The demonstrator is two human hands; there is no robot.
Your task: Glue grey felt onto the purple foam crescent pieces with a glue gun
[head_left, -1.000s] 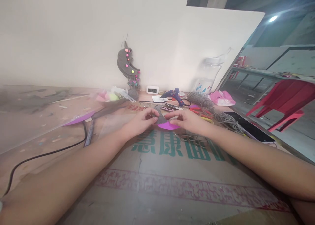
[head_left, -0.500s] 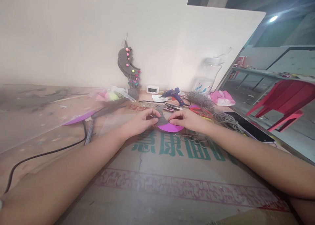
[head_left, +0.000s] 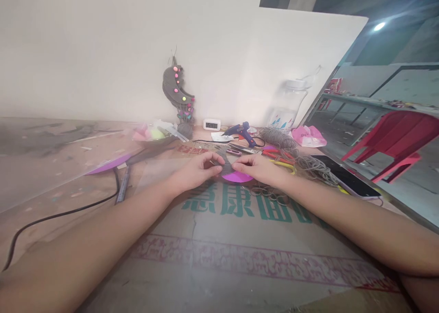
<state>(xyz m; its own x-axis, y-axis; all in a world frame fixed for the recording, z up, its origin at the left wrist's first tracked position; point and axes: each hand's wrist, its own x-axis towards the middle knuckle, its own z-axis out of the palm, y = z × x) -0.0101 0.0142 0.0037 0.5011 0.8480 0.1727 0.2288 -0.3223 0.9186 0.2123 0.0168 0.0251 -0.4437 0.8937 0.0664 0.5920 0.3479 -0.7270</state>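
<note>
Between my hands, just above the printed cardboard, is a purple crescent-shaped piece (head_left: 238, 177) partly wrapped in grey yarn (head_left: 225, 163). My left hand (head_left: 201, 171) grips its wrapped left part, thumb and fingers closed at the edge. At the right side, the thumb and forefinger of my right hand (head_left: 259, 168) are pinched together near the purple edge. Whatever is between those right fingertips is too small to make out. Loose loops of grey yarn (head_left: 270, 195) lie below my right hand.
Behind my hands lie a blue glue gun (head_left: 244, 134), a pink cutter (head_left: 234, 152) and yellow-handled scissors (head_left: 286, 167). A yarn skein (head_left: 279, 138), phone (head_left: 346, 176) and bottle (head_left: 288, 103) are rightward. A decorated crescent (head_left: 174, 87) is against the wall; a black cable (head_left: 68, 211) runs left.
My right hand has shifted slightly left, and the purple piece has turned a little, showing less of its purple part. My left hand keeps its grip.
</note>
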